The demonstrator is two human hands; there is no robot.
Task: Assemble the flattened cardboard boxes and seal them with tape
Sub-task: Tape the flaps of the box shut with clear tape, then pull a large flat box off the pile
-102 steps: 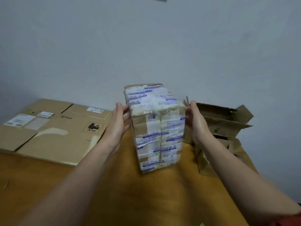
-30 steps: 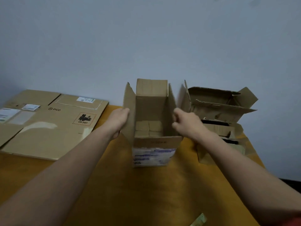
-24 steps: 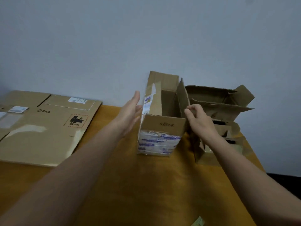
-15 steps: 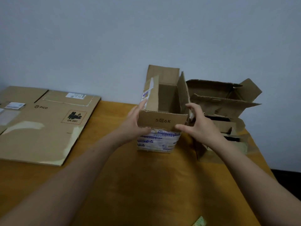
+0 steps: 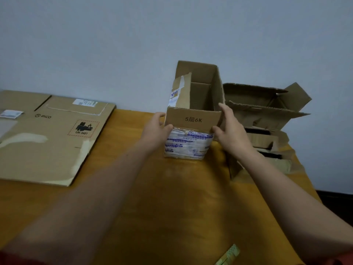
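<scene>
Holding the open box (image 5: 193, 119) from both sides, I have my left grip (image 5: 155, 131) wrapped round its near left corner. The thumb is on the front face and the other fingers are out of sight along the left side. My right grip (image 5: 230, 131) clasps the near right corner, thumb on the front and fingers reaching up the right wall toward the rim.

The box stands upright on the desk (image 5: 172, 197), toward the far edge by the wall (image 5: 133, 44). Its top is open: the near flap hangs down outward, printed "5层6K", while the left, far and right flaps stand up. Clear tape (image 5: 189, 144) with blue print covers the lower front.

On the left of the desk a flattened box (image 5: 47, 142) lies flat, apart from my left grip, bearing a "UN 3481" mark and white labels. On the right, a pile of opened boxes (image 5: 267, 115) sits just beside my right grip. A pale green strip (image 5: 229, 255) lies at the near edge of the desk.
</scene>
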